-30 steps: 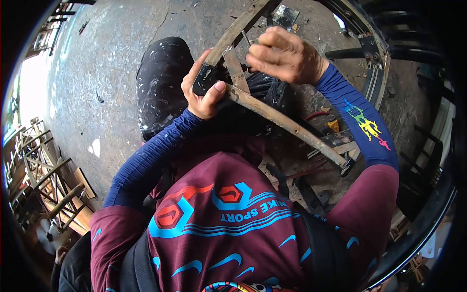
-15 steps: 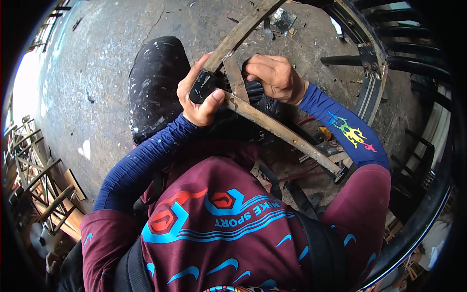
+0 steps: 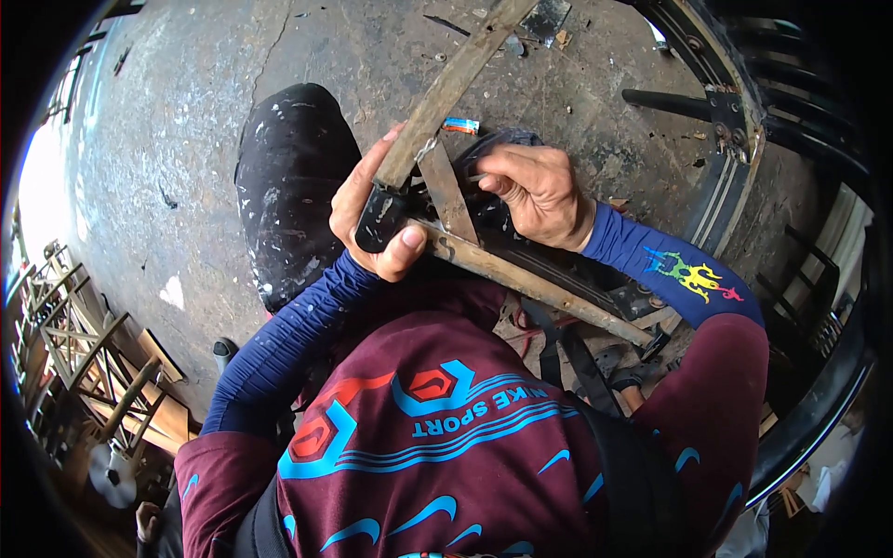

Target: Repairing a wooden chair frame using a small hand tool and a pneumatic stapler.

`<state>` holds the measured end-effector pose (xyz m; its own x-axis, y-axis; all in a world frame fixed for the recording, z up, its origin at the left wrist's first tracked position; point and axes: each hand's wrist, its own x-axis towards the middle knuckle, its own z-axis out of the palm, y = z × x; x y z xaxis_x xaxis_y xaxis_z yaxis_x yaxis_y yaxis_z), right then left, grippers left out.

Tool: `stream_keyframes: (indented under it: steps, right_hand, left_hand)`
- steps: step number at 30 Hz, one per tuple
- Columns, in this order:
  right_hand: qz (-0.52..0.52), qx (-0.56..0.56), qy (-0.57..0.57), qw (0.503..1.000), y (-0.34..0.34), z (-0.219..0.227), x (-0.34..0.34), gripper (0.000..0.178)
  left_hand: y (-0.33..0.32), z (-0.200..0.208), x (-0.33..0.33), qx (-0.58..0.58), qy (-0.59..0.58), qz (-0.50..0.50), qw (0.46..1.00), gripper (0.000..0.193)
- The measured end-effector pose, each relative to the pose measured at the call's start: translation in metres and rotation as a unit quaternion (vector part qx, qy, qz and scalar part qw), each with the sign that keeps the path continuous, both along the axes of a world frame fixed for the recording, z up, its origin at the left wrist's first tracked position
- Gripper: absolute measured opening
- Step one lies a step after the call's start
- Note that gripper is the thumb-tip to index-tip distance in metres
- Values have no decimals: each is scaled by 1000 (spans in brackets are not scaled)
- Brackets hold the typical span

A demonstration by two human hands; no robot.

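Observation:
A chair-like frame of bare wooden rails (image 3: 539, 282) with a black corner block (image 3: 378, 219) lies across my lap. My left hand (image 3: 365, 209) is closed round that corner, its thumb on the near rail and its fingers behind the far side. A short flat wooden brace (image 3: 448, 191) spans the angle between the two rails. Just right of the brace is my right hand (image 3: 535, 191), thumb and forefinger pinched together. Something small and thin seems to be between the fingertips, too small to name. Behind this hand lies a dark, crumpled bag-like thing (image 3: 502, 139).
A small blue and orange packet (image 3: 461, 125) lies beyond the brace. Black slatted furniture (image 3: 772, 102) stands on the right, with a black leg (image 3: 665, 102) jutting inward. Wooden frames (image 3: 84, 325) and a fan (image 3: 112, 474) are at the left. The concrete floor (image 3: 195, 112) has paint spots.
My right hand has drawn slightly back from the brace, and its fingers have come into a visible pinch. The packet has come into view. My left hand keeps its hold.

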<state>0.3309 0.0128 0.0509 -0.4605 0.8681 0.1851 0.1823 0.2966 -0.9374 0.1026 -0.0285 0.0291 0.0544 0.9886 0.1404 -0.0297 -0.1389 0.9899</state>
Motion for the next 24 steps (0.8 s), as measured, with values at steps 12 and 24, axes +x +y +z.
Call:
stream_keyframes:
  steps: [12,24]
  right_hand:
    - [17,-323,-62,944,5,48,-16,35]
    - [-35,-721,-120,681,46,89,-32,35]
  left_hand:
    - [5,-9,-9,58,-12,-25,998,87]
    - [21,-10,-12,146,45,25,988,79]
